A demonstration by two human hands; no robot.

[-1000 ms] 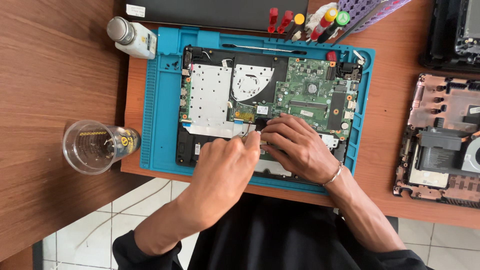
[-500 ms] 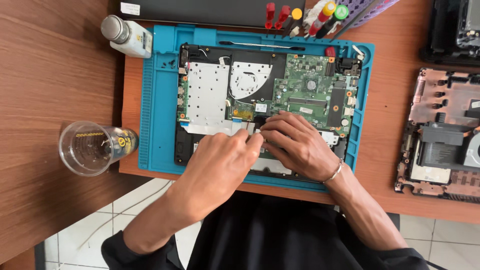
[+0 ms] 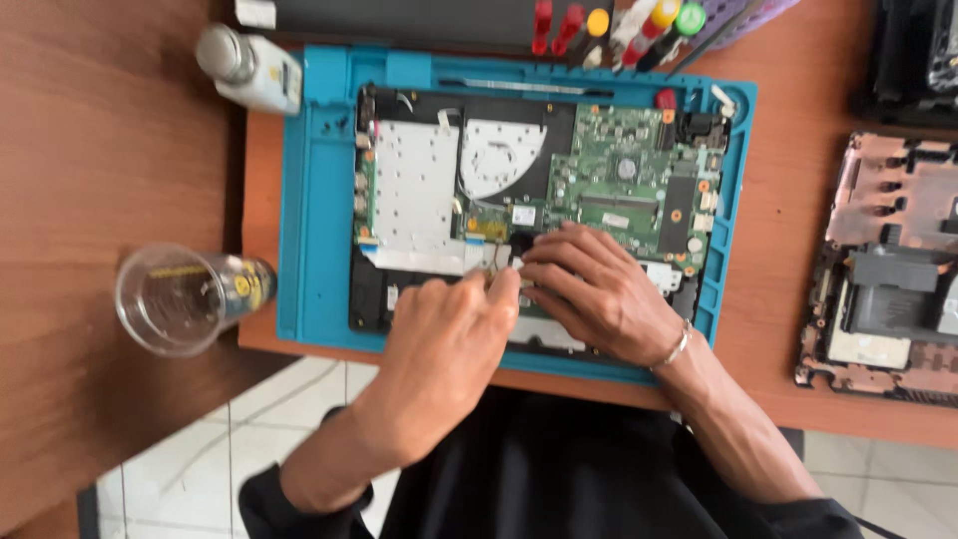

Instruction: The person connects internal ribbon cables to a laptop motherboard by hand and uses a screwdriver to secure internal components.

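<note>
The opened black laptop base with its green circuit board (image 3: 609,185) lies flat on the blue rubber work mat (image 3: 314,250) in the middle of the brown wooden table (image 3: 100,150). It looks stiff but easy to break, with thin parts and tiny cables, so I think it is best held by its outer edges and touched softly. Both hands meet at the 6 o'clock edge of the board. The left hand (image 3: 449,339) comes in from 7 o'clock, knuckles up, fingers bent down onto the laptop. The right hand (image 3: 599,294) comes from 5 o'clock and lies flat with its fingers pointing toward 9 o'clock. The fingertips press close together on a small spot, but I cannot tell if either grip pinches anything. A clear plastic cup (image 3: 180,297) lies at 9 o'clock, and a white bottle (image 3: 249,68) at 11 o'clock.
</note>
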